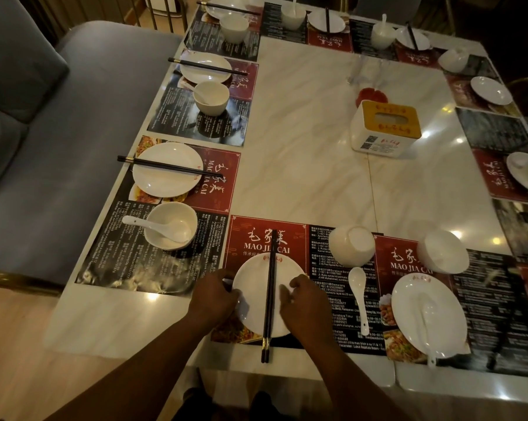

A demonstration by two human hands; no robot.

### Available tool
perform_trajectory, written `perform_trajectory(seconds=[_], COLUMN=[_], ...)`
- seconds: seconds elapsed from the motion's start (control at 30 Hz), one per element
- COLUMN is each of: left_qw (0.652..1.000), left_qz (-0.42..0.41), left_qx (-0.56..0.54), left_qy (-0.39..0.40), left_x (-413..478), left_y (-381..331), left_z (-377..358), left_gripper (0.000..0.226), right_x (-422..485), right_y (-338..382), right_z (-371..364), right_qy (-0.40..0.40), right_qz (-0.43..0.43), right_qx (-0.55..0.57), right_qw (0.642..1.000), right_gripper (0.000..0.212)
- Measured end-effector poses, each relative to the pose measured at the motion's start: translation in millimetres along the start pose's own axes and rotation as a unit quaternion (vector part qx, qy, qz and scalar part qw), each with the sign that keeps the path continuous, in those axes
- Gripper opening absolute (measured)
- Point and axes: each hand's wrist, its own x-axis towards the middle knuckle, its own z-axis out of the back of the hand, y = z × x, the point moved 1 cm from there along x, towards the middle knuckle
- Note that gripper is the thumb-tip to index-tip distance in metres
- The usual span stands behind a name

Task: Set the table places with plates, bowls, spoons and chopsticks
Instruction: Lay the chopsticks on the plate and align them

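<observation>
Left hand pinching the plate at its left rim, right hand curled over the right rim, true hold or mere rest unclear, chopsticks lying between them. Best nudged gently and kept level against rolling. Spoon and upturned bowl just right of the right hand; bare table beyond both hands.

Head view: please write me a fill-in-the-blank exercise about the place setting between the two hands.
The ____ lie across the plate between the left hand and the right hand.
The bowl beyond the loose spoon stands ____ down.
That spoon lies on the placemat, ____ of the plate.
Missing: chopsticks; upside; right.
</observation>
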Motion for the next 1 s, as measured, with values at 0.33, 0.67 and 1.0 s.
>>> perform_trajectory(seconds=[0.33, 0.67, 1.0], left_qw=[1.0, 1.0, 1.0], left_qz=[-0.006, 0.013, 0.007], left_qx=[0.019, 0.017, 0.008], left_qy=[0.001, -0.007, -0.012], left_x=[2.9, 1.1, -1.5], left_y=[3.6, 7.6, 5.2], left_z=[3.4, 13.5, 13.0], left_gripper=[0.023, 0.021, 0.021], right_x=[4.6, 9.5, 9.6], right_y=[-42.6, -39.5, -38.7], right_z=[16.0, 7.7, 9.3], right_qy=[0.026, 0.021, 0.016], right_qz=[-0.049, -0.045, -0.043], right_qx=[0.103, 0.089, 0.086], right_qw=[0.993, 0.995, 0.995], right_gripper=[0.02, 0.021, 0.022])
